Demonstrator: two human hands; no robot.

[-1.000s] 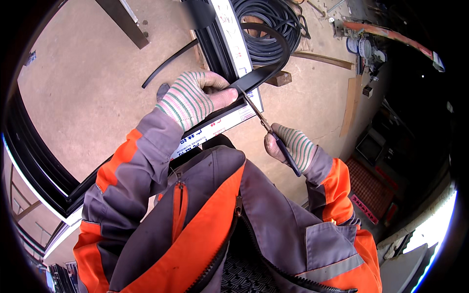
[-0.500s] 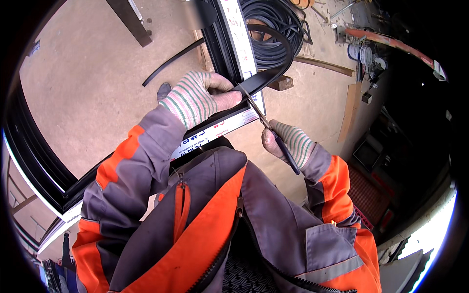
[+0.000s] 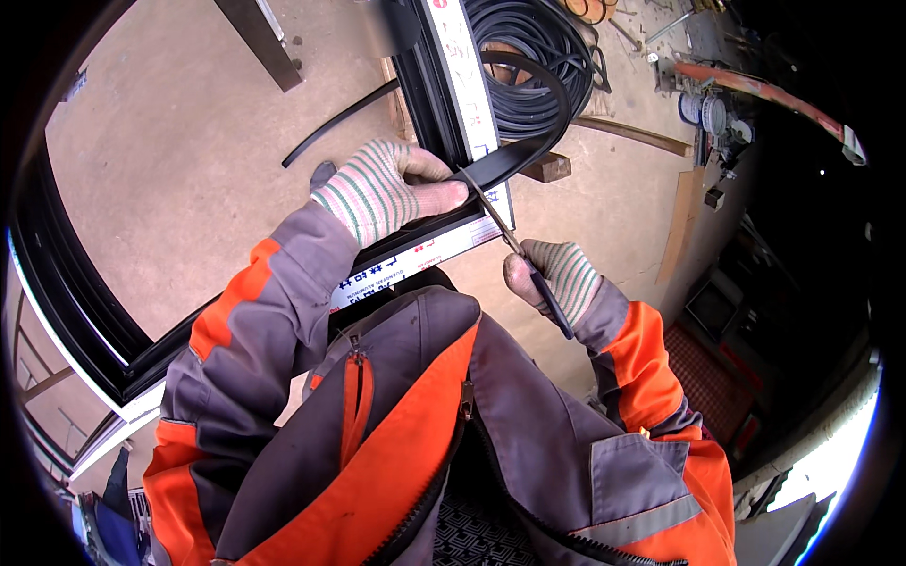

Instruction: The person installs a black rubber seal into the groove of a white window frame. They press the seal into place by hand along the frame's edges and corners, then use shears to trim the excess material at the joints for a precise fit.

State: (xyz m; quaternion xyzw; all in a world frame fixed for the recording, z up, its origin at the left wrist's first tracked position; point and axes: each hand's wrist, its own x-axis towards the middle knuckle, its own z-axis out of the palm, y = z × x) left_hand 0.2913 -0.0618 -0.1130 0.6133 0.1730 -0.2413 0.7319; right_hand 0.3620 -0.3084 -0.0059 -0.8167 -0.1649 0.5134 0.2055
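My left hand (image 3: pixel 377 193), in a striped knit glove, pinches a flat black rubber strip (image 3: pixel 521 158) between thumb and fingers, over the corner of a black aluminium frame (image 3: pixel 429 123). From there the strip loops up and back on the right. Wearing the same kind of glove, my right hand (image 3: pixel 566 278) is closed round the dark handles of scissors (image 3: pixel 496 217). Their blades reach up to the strip, right beside my left thumb. Whether the blades have cut into the rubber cannot be seen.
White printed film (image 3: pixel 415 259) covers the frame's outer faces. A coil of black rubber (image 3: pixel 543 104) lies beyond it on the right. Wooden blocks (image 3: pixel 549 168) sit under the frame's corner. Further right are a long timber (image 3: pixel 637 135), cardboard (image 3: pixel 679 226) and small tubs (image 3: pixel 703 111).
My right hand has shifted very slightly left, and the scissors' handles have swung a little with it. My left hand keeps its pinch on the strip. The whole view has moved slightly.
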